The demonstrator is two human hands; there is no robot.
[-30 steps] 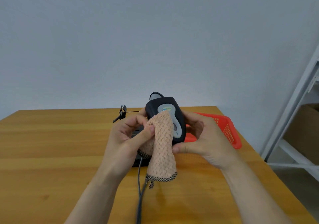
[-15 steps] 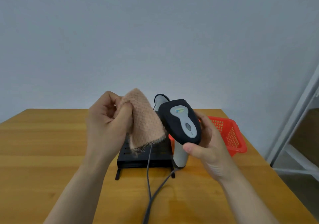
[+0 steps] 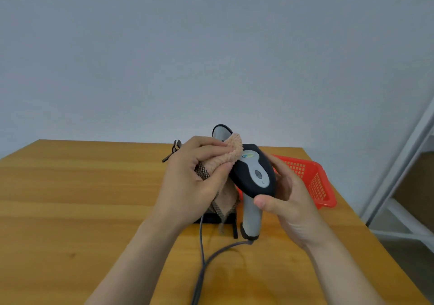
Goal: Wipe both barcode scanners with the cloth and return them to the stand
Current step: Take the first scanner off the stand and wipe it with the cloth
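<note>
My right hand (image 3: 288, 201) grips a black and grey barcode scanner (image 3: 254, 175) by the head, above the table, its grey handle pointing down. My left hand (image 3: 190, 182) pinches a pink waffle cloth (image 3: 229, 156) and presses it against the scanner head's upper left side. The cloth's tail hangs down below my palm. Behind my hands the head of a second scanner (image 3: 220, 132) sticks up from the black stand (image 3: 211, 217), which is mostly hidden.
Two grey cables (image 3: 204, 264) run from the scanners toward the table's near edge. A red plastic basket (image 3: 312, 180) sits right of the stand on the wooden table (image 3: 70, 210). A white shelf frame (image 3: 399, 175) stands off the table's right side.
My left hand had lifted the cloth away from the scanner; now it has brought it back against the head's left side. The scanner stays in my right hand, shifted slightly.
</note>
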